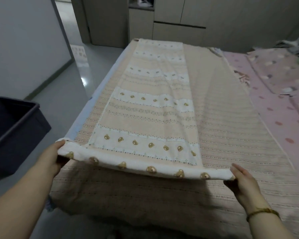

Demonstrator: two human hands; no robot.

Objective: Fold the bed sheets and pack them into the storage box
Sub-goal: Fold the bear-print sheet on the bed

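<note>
**A:** How far along is the folding?

**B:** The bear-print sheet (150, 107) lies on the bed as a long narrow strip, so I judge that the lengthwise folds are done. Its near end is lifted off the woven mat (231, 135). The left hand (50, 157) pinches the left corner with the thumb on top. The right hand (243, 181) holds the right corner with rather straight fingers, and I cannot see its thumb well.

**A:** What is left to do?

**B:** I think the strip must now be folded across its length and then packed. The storage box (16, 128) stands open on the floor, left of the bed and near the left hand. Its inside is dark, so I cannot tell what is in it.

**A:** And around it?

**B:** On the right side of the bed lie a pink dotted sheet (274, 109) and a greyish spotted one (280, 73), both unfolded. Probably they wait too. A wardrobe (179, 18) stands behind. Nothing blocks the way to the box.
</note>
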